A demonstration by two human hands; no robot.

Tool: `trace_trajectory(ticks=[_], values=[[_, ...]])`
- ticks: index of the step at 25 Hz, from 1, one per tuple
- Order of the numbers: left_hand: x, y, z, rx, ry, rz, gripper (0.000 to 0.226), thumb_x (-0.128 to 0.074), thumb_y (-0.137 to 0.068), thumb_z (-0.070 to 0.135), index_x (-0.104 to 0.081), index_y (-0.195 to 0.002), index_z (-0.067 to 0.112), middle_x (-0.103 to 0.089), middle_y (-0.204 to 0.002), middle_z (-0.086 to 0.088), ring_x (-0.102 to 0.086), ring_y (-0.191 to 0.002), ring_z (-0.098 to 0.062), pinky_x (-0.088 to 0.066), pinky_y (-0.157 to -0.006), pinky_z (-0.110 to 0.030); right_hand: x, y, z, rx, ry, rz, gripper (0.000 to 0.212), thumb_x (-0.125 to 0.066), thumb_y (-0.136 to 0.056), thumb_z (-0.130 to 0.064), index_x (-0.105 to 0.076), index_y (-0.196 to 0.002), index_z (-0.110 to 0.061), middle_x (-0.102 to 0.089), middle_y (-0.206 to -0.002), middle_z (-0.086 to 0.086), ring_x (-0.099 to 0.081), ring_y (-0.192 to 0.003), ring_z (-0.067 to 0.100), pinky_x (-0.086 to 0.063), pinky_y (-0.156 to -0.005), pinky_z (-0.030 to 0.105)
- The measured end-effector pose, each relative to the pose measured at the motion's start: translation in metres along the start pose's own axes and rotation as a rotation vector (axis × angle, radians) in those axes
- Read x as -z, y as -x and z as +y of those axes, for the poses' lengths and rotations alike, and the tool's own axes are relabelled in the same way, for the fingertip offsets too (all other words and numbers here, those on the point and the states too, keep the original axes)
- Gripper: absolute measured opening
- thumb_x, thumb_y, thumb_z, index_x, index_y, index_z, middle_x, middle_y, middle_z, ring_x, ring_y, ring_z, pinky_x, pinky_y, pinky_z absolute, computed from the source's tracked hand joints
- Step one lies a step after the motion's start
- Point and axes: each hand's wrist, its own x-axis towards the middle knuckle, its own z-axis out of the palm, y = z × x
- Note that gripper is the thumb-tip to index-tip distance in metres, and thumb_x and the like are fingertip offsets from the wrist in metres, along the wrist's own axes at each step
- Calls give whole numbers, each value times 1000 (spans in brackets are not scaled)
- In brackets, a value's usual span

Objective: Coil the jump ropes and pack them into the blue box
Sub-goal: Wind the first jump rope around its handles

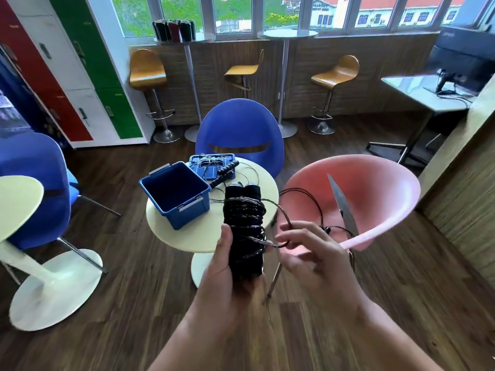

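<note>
My left hand (pixel 223 271) grips a pair of black jump rope handles (pixel 245 210), held upright side by side, with thin black cord wound several times around them. My right hand (pixel 308 253) pinches the loose cord (pixel 300 195), which loops out to the right over the pink chair. The blue box (pixel 197 207) stands open and empty-looking on the small round table (pixel 187 236). Its blue lid (pixel 199 163) lies behind it, with a second black-handled jump rope (pixel 226 171) and its loose cord lying across the lid and table.
A pink chair (pixel 375 188) stands right of the table and a blue chair (pixel 238 127) behind it. Another blue chair (pixel 34 183) and a white round table (pixel 16 199) are at the left. Bar stools, high tables and lockers line the back.
</note>
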Motion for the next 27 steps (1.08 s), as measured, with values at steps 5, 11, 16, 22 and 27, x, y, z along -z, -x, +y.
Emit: trace_trajectory(ticks=[5, 11, 16, 22, 27], values=[[-8, -8, 0, -73, 14, 92, 56, -54, -95, 54, -64, -120, 5, -66, -84, -9, -63, -65, -17, -53, -56, -28, -6, 4, 2, 195, 150, 29, 9, -72, -92, -21, -78, -86, -21, -68, -105, -8, -67, -93, 17, -49, -75, 27], [-25, -17, -7, -220, 62, 244, 54, -51, -98, 54, -62, -125, 8, -74, -92, -9, -73, -77, -20, -59, -65, -31, -26, 10, -3, 243, 167, -75, 15, -64, -97, -23, -74, -88, -16, -61, -93, -4, -62, -85, 14, -52, -69, 32], [-26, -19, -3, -119, 82, 283, 49, -47, -100, 56, -72, -113, 16, -76, -87, -3, -72, -66, -14, -53, -59, -27, -19, 3, 10, 322, 430, -35, 23, -61, -99, -39, -76, -93, -24, -57, -84, -9, -58, -75, 10, -52, -64, 30], [-17, -8, -7, -60, -70, 220, 50, -43, -101, 56, -70, -106, 14, -67, -69, -2, -54, -51, -13, -34, -45, -24, 0, -17, 21, 320, 532, -59, 55, -43, -98, -66, -73, -80, -24, -61, -75, -10, -59, -66, 11, -52, -58, 35], [-21, -2, -3, -66, -143, 156, 48, -44, -103, 52, -71, -105, 13, -70, -76, -5, -58, -51, -11, -40, -42, -23, 10, -31, 24, 269, 410, -58, 51, -54, -94, -65, -70, -73, -21, -59, -70, -14, -56, -59, 9, -49, -55, 36]])
